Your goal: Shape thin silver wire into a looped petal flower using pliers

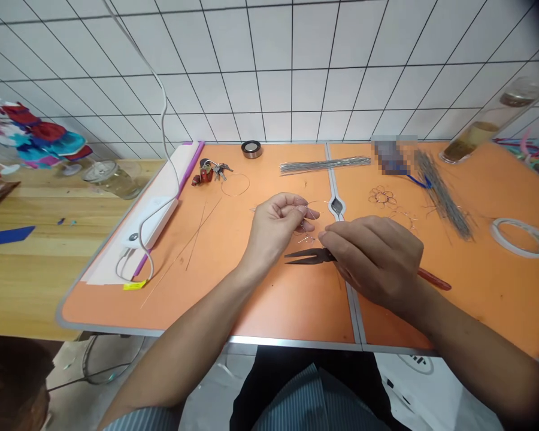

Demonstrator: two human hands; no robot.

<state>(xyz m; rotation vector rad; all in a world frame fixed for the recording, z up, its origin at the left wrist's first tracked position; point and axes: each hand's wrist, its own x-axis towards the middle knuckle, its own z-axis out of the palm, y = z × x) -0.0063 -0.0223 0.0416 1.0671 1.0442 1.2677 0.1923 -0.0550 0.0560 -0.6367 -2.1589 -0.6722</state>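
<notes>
My left hand (281, 221) is closed with thumb and fingers pinching a thin wire (318, 202), above the middle of the orange table. Part of that wire is hidden by the fingers. In my right hand (375, 254) is a pair of needle-nose pliers (312, 257), their dark jaws slightly apart and pointing left. One red handle (435, 279) sticks out behind the palm. The jaws hold nothing and lie just below my left fingers. Beyond the right hand, a flower-shaped wire piece (382, 196) rests on the table.
Wire bundles (326, 164) lie at the back. Nearby are black tape (251, 149), keys (215, 170), a wire ring (236, 185) and loose wires (193, 236). A power strip (150, 224) stands left; a white tape roll (521, 237) and jar (469, 140) are right.
</notes>
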